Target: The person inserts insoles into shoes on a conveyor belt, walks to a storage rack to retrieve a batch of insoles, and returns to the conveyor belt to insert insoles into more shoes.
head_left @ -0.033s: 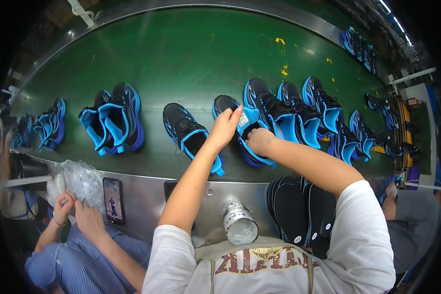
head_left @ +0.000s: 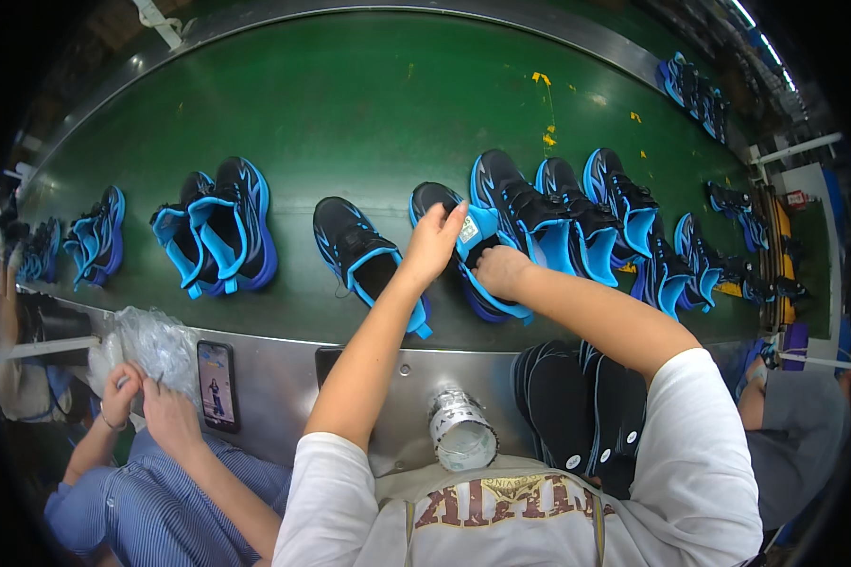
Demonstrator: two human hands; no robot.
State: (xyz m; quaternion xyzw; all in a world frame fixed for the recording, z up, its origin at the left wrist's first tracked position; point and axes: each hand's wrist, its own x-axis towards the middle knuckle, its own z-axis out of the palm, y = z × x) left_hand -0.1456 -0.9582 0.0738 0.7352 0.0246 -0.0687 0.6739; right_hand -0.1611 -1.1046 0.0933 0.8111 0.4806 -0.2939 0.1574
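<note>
A black shoe with bright blue trim rests on the green conveyor belt in front of me. My left hand pinches its blue tongue, where a pale label shows. Into the shoe's opening reaches my right hand, its fingers hidden inside; whether they hold anything is not visible. Just left of it lies a matching shoe, partly covered by my left forearm. On the other side, another matching shoe almost touches the one I handle.
Further pairs of shoes stand along the belt, such as the pair at left. On the metal ledge are black insoles, a printed cylinder and a phone. A co-worker's hands are by clear plastic bags.
</note>
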